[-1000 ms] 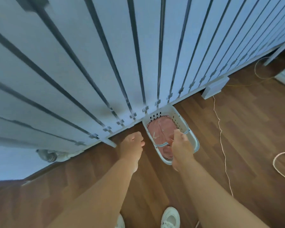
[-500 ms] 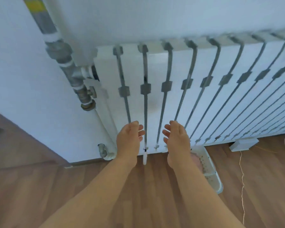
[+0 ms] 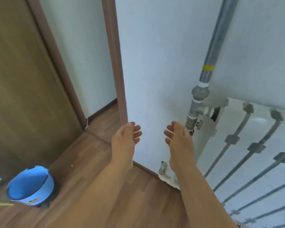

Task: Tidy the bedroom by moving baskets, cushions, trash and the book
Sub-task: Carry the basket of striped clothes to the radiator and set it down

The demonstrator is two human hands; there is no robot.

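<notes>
Both hands are hanging out in front of the person with nothing in them: the left hand (image 3: 125,137) is sitting with its fingers loosely bent and its palm turned inward, and the right hand (image 3: 178,137) is mirroring it, fingers relaxed and grasping nothing, the two held apart in front of the white wall (image 3: 155,63). Going from the left edge, a brown door (image 3: 23,79) is filling the upper corner, and below it a blue bucket-like bin (image 3: 30,185) is standing on the wooden floor (image 3: 89,162), well apart from either hand; it may be where the trash belongs, though its inside is not showing any contents that can be made out. A brown door frame (image 3: 117,71) is running down beside the wall just above the left hand. Right of the right hand a grey pipe (image 3: 211,46) with a yellow band is dropping to a valve, and a white radiator (image 3: 253,145) is spreading across the lower right. None of the task's baskets, cushions or the book is appearing in view, so their places cannot be told from here. Judging by the free hands and the doorway ahead, the person is probably between jobs, heading for the next item. How much of the tidying is finished cannot be read from this view; cushions, trash and the book may all be waiting elsewhere.
</notes>
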